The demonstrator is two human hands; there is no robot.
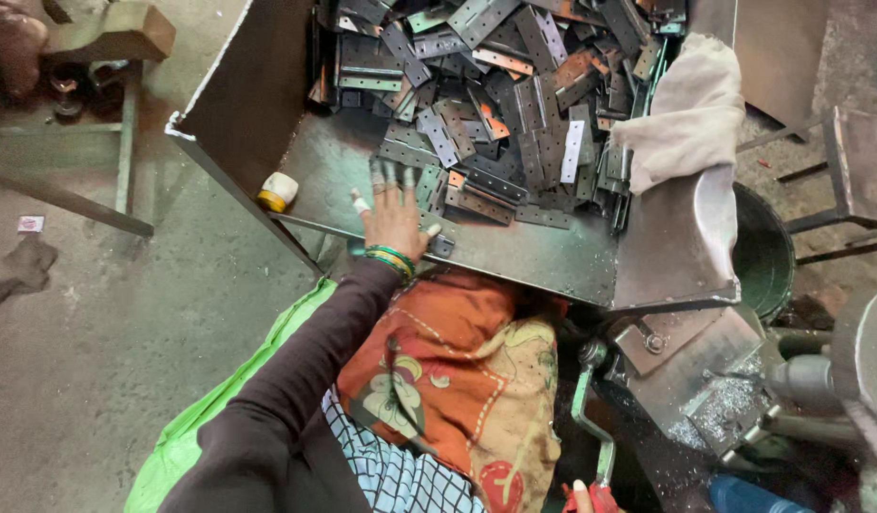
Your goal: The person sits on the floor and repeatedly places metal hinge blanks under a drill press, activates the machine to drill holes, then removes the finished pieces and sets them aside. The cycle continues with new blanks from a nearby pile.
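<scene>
- While seen from head cam, left hand (pixel 393 217) is stretched fwd, palm down, on the sheet-metal tray (pixel 514 255), at near edge of the heap of perforated metal strips (pixel 500 104).
- L arm in dark sleeve (pixel 296 380), extended straight from lower left up to tray; green & yellow bangles (pixel 391 258) at wrist.
- Fingers (pixel 391 176) spread, nearly flat, tips wrapped in grey tape; white wrap on the little finger. Tips lie on strips at heap's edge; thumb out to the right, touching a strip. Nothing gripped, hand open, resting on the pieces.
- Strips: flat, grey/rusty, w/ rows of holes, piled loose across back & centre of tray; a few orange-tinted ones mixed in.
- Right hand (pixel 581 492): only a fingertip shows at bottom edge, at the red grip of a green lever handle (pixel 591 418); can't tell how closed it is.
- Roll of tape (pixel 278 191), white/yellow, on tray just left of L hand, apart from it.
- Pale cloth (pixel 690 109) draped over tray's right side.
- Orange floral fabric (pixel 457 370) on lap below tray.
- Metal shavings (pixel 724 404) on machine bed, lower right.
</scene>
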